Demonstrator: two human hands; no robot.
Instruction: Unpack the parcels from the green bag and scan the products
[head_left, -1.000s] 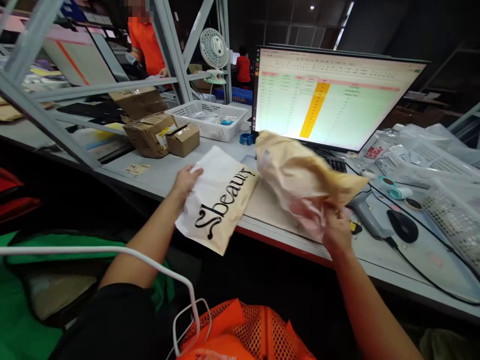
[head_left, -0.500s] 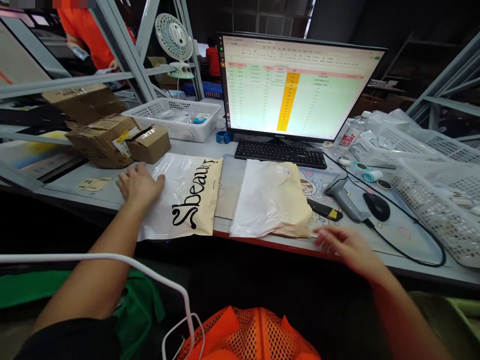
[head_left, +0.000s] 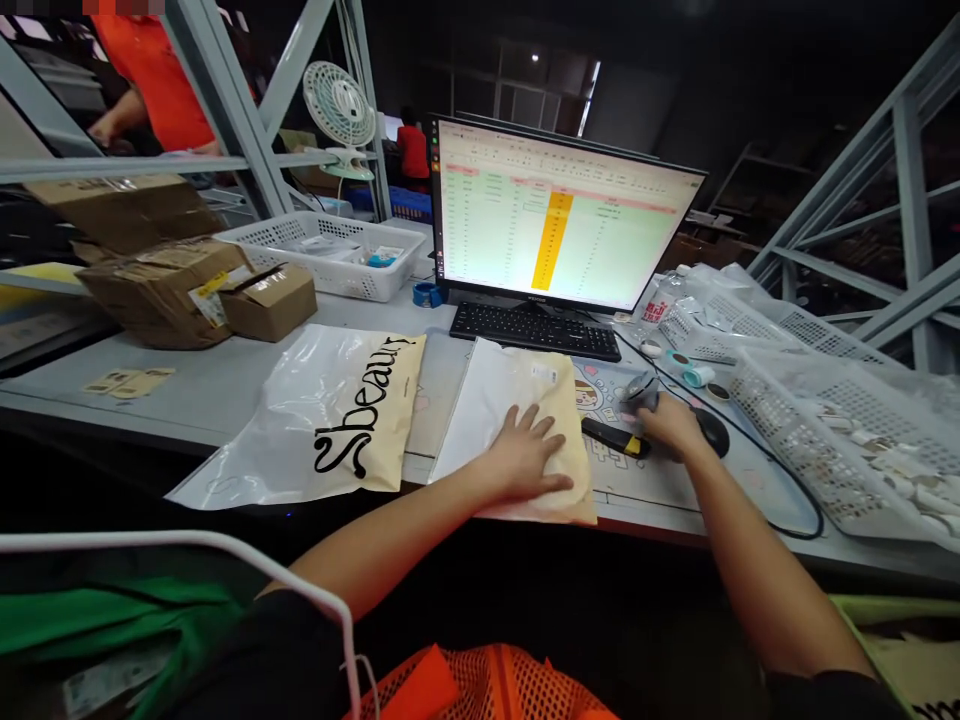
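My left hand [head_left: 528, 457] lies flat with spread fingers on a white and cream plastic mailer bag [head_left: 469, 400], which has a small label near its top. To the right, my right hand [head_left: 670, 424] is wrapped round a grey barcode scanner [head_left: 640, 391]; its handle is mostly covered by the fingers. Between the two hands rests a black and yellow box cutter [head_left: 616, 437]. A second mailer bag [head_left: 300, 400], printed with large black lettering, lies at the left, its lower corner hanging over the desk edge.
A monitor [head_left: 555, 215] showing a spreadsheet stands behind a black keyboard [head_left: 532, 330]. Cardboard boxes [head_left: 270, 302] and a white basket [head_left: 382, 275] sit at the back left. A mouse [head_left: 711, 432] and a perforated basket [head_left: 802, 450] are at the right. A person in orange [head_left: 161, 90] stands beyond.
My left hand has left the lettered bag and moved right onto the other bag. My right hand has reached forward from the desk edge and taken hold of the barcode scanner.
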